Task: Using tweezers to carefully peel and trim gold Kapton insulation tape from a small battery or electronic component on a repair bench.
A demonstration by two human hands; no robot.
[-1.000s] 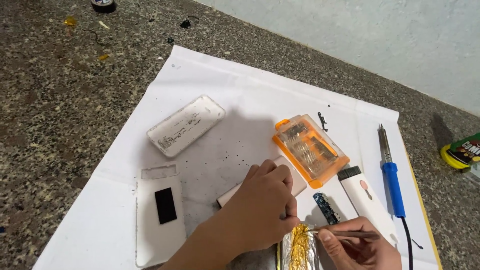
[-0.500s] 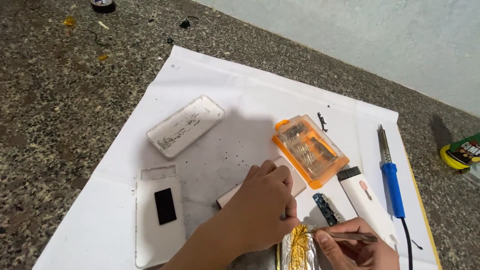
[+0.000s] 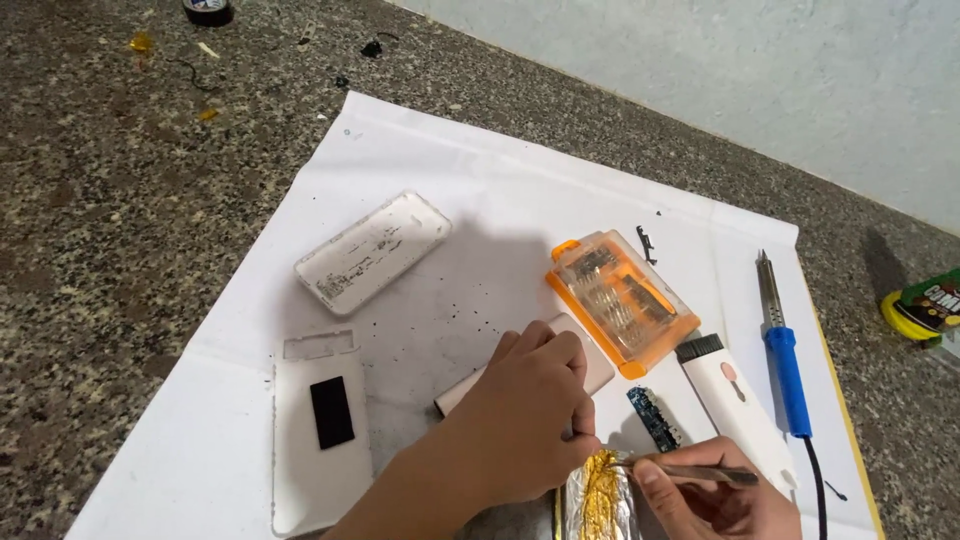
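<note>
Two hands at near edge of white sheet [image 3: 480, 190]. Left hand [image 3: 525, 420] curled, fingertips pinning the foil pack [image 3: 597, 500]. Right hand [image 3: 715, 495] pinches tweezers [image 3: 690, 470], tips on the pack's gold strip. Orange case [image 3: 620, 300] just beyond; blue iron [image 3: 785, 360] right.

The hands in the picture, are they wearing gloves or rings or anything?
No. The left hand and the right hand are both bare: no gloves, and no rings or watch that show. The left forearm is bare too, with no sleeve in view. The right wrist is cut off by the picture's edge.
</note>
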